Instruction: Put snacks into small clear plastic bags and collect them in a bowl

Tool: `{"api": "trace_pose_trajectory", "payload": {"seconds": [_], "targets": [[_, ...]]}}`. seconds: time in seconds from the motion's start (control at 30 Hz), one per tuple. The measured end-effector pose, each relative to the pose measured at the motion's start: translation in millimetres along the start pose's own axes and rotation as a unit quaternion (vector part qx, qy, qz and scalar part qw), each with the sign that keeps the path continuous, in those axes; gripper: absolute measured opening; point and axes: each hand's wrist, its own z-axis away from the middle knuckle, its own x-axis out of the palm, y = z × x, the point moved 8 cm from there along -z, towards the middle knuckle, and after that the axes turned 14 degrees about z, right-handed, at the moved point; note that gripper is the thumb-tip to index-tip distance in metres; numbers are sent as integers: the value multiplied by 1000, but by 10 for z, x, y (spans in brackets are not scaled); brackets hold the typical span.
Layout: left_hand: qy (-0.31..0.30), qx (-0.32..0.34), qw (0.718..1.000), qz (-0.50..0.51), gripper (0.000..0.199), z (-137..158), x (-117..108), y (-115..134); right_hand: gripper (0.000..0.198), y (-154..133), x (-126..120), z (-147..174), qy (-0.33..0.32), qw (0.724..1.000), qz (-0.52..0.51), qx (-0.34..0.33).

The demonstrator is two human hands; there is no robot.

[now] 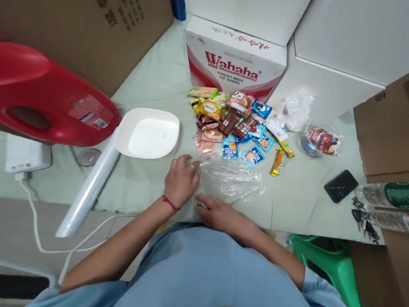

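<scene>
A clear plastic bag (231, 180) lies flat on the green cloth in front of me. My left hand (181, 180) rests at its left edge, fingers curled and partly spread; whether they pinch the film I cannot make out. Against the bag's lower left corner lies my right hand (219, 213), its fingers stretched out. Just beyond the bag is a heap of wrapped snacks (230, 121), with blue biscuit packets (253, 156) and a yellow-orange packet (277, 162) at its near side. A white plastic bowl (149, 134) stands left of my left hand, showing nothing inside.
Behind the snacks stands a Wahaha water carton (234, 63). A roll of clear film (90, 186) and a large red jug (52, 97) are on the left. To the right are a tub of snacks (320, 140), a black phone (341, 186), keys (365, 220) and plastic bottles (397, 195).
</scene>
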Motion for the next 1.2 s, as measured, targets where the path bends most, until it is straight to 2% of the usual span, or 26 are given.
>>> {"api": "trace_pose_trajectory", "payload": {"seconds": [0.07,0.17,0.33,0.5,0.6,0.7,0.73,0.8,0.87,0.97,1.07,1.1,1.2], "targets": [[-1,-2,1000,-13,36,-26,42,-21,31,-58,51,18,-12,999,-23,-21],[11,-27,999,28,35,-66,91,-165,29,-122,74,46,-7,997,-67,-35],[37,-67,993,90,40,-210,110,-409,36,-179,186,19,-24,992,-123,-17],[46,-123,978,165,50,-338,51,-473,48,-157,329,13,-31,981,-193,2],[93,-135,964,208,51,-203,-114,-335,61,-76,332,28,1,971,-239,24],[146,-73,969,188,33,70,-297,24,69,-11,313,7,33,961,-268,57],[132,-44,973,185,25,148,-286,163,69,-8,311,-14,38,959,-271,66],[58,1,982,182,20,247,-138,384,66,-23,310,-71,37,960,-264,80],[-11,9,986,168,22,273,57,445,58,-47,295,-119,20,965,-244,91],[-39,-8,990,134,27,210,236,290,42,-117,120,-97,-10,974,-221,56],[-46,5,993,108,30,164,309,141,27,-185,-339,90,-3,976,-211,-43],[-50,16,994,98,31,167,324,127,26,-142,-527,165,15,979,-198,-52],[-62,56,995,63,34,213,368,187,30,217,-958,295,79,992,-93,32]]}}
